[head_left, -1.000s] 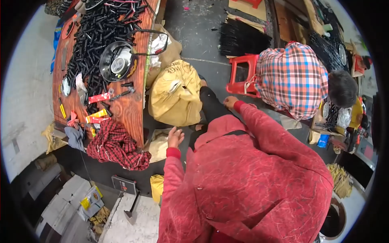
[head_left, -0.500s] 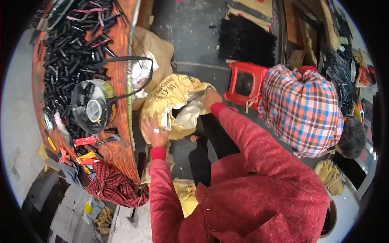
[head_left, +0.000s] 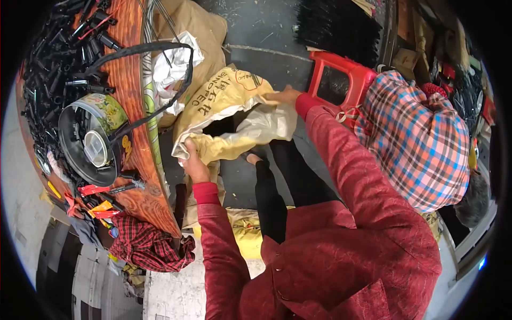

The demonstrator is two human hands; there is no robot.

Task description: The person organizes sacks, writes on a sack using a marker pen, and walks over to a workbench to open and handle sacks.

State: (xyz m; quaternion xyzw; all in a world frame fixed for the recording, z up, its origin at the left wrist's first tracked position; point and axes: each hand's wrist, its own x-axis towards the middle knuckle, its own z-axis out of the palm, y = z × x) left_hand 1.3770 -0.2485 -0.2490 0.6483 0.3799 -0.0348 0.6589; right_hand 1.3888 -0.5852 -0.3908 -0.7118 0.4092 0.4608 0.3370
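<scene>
A yellow woven sack [head_left: 213,101] with dark printed lettering and a pale lining hangs in front of me, its mouth spread apart and dark inside. My left hand [head_left: 195,164] grips the near left edge of the mouth, thumb on top. At the far right corner, my right hand [head_left: 287,96] has its fingers closed on the rim. The sack stretches between the two hands, above the dark floor and beside my legs. What lies inside it is too dark to make out.
On the left, a wooden table [head_left: 141,200] bears many black plastic parts [head_left: 48,80] and a round tin [head_left: 109,117]. A brown sack [head_left: 205,32] stands beyond. To the right are a red stool [head_left: 358,80] and a person in a checked shirt [head_left: 421,138].
The sack's mouth has been drawn wider. My left hand has shifted left and up along the edge, and my right hand has moved slightly right and up. The view has tilted somewhat.
</scene>
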